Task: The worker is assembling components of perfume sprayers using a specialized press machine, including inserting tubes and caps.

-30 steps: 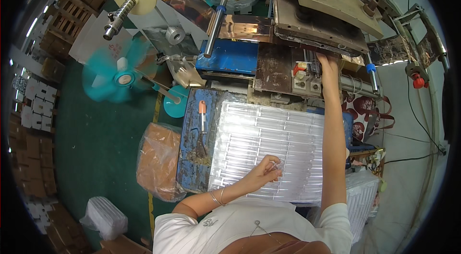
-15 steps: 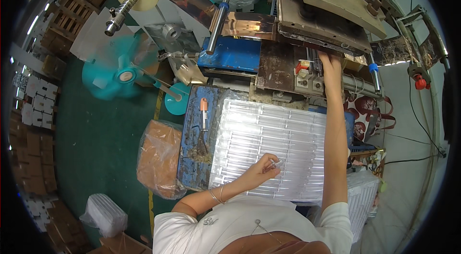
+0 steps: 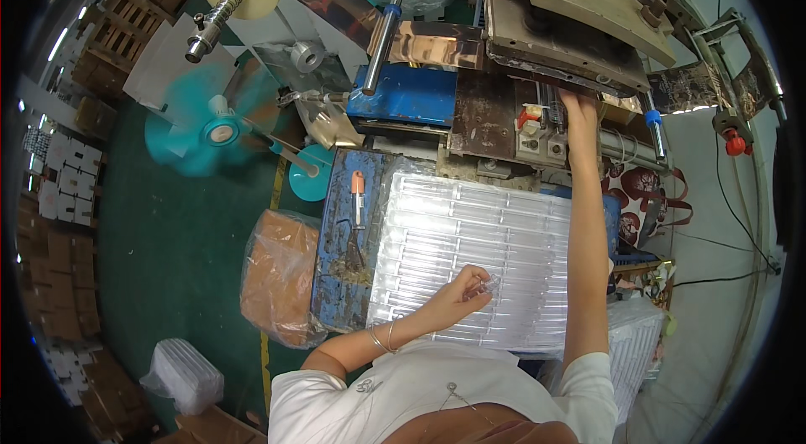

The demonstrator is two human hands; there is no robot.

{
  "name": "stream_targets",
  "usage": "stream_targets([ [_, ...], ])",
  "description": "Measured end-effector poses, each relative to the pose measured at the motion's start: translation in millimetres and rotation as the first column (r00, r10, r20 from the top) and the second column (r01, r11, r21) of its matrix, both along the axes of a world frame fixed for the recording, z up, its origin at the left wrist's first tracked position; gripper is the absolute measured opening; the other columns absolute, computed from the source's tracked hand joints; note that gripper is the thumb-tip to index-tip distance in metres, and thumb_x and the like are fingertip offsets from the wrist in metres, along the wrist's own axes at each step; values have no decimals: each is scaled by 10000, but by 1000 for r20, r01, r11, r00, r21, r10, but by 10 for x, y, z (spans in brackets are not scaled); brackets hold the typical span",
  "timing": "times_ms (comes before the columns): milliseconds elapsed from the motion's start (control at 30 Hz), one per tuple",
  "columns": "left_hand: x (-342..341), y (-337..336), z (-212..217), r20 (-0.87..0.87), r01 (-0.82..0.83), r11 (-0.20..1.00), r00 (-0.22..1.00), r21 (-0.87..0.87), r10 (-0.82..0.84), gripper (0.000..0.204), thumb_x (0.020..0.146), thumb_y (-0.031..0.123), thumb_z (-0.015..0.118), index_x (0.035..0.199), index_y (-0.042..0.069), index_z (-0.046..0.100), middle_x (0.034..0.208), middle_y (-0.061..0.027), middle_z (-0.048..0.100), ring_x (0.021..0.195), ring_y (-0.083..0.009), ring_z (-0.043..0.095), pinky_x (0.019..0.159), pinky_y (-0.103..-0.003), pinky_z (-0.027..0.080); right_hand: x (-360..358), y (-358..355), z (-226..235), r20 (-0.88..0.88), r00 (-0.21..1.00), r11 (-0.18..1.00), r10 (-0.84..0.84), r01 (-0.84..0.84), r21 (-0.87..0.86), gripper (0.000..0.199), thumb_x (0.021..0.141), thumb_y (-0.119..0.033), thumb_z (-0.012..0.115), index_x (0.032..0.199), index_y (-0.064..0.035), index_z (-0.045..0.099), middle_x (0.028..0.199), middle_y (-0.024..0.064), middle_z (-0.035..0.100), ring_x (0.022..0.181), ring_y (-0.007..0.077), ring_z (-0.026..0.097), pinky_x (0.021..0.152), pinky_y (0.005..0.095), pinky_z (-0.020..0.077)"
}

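Fingers [image 3: 476,273] of the left hand [image 3: 453,301] curl into a light pinch, while those of the right hand [image 3: 579,115] vanish beneath the foil-stamping press [image 3: 588,6] — whether they grip anything, I cannot tell. The press head stands raised above its bed plate [image 3: 481,112], and the right arm [image 3: 588,251] stretches straight, presumably to reach that far. Nearer, a paint-worn blue bench [image 3: 330,297] bears a ribbed clear plastic tray [image 3: 502,222] just before the white shirt [image 3: 420,377], likely for short reach. Copper-coloured foil [image 3: 430,45] runs toward the head, apparently to feed under it. An orange-capped marker [image 3: 358,201] lies beside the tray — out of its way, it seems. Smallest, a clear plastic piece [image 3: 493,284] sits in the left pinch, over the tray.
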State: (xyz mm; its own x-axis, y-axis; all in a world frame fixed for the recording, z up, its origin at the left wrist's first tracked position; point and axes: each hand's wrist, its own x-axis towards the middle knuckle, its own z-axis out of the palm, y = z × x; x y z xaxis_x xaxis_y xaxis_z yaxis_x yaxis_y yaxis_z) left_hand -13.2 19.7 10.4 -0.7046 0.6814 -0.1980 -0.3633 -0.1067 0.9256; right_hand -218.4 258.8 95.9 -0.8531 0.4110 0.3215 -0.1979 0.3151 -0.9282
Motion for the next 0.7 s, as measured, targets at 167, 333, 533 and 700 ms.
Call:
stream_targets([
  [167,-342,-293,143,-253,-246,947,948,-208,191,352,794,129,623,1106,68,471,927,-39,537,852,-133,528,738,-254,438,284,129,-75,-33,988,974,-154,146,-174,356,826,-277,533,1066,-15,528,1048,65,529,989,160,464,891,277,322],
  [333,-960,-661,295,-660,-578,764,697,-287,279,291,714,106,662,988,53,579,943,-90,548,907,-237,550,769,-327,445,1100,-142,-164,-70,996,999,-51,52,9,137,833,-140,521,906,-27,546,948,49,534,821,100,477,752,238,399],
  [533,-1191,-644,-16,-900,-668,603,335,-437,-281,357,665,155,682,1007,124,585,902,-66,545,893,-233,501,821,-366,328,1429,-946,-437,104,933,715,344,-332,615,136,713,-170,642,805,-89,582,836,43,540,749,203,514,625,306,425],
  [700,-1155,-655,64,-931,-716,597,249,-362,-266,343,671,133,665,1006,135,589,921,-38,540,880,-222,495,811,-366,319,1451,-1395,-641,192,909,522,371,-375,766,210,675,-240,677,809,-100,594,803,38,518,784,193,507,631,311,403],
])
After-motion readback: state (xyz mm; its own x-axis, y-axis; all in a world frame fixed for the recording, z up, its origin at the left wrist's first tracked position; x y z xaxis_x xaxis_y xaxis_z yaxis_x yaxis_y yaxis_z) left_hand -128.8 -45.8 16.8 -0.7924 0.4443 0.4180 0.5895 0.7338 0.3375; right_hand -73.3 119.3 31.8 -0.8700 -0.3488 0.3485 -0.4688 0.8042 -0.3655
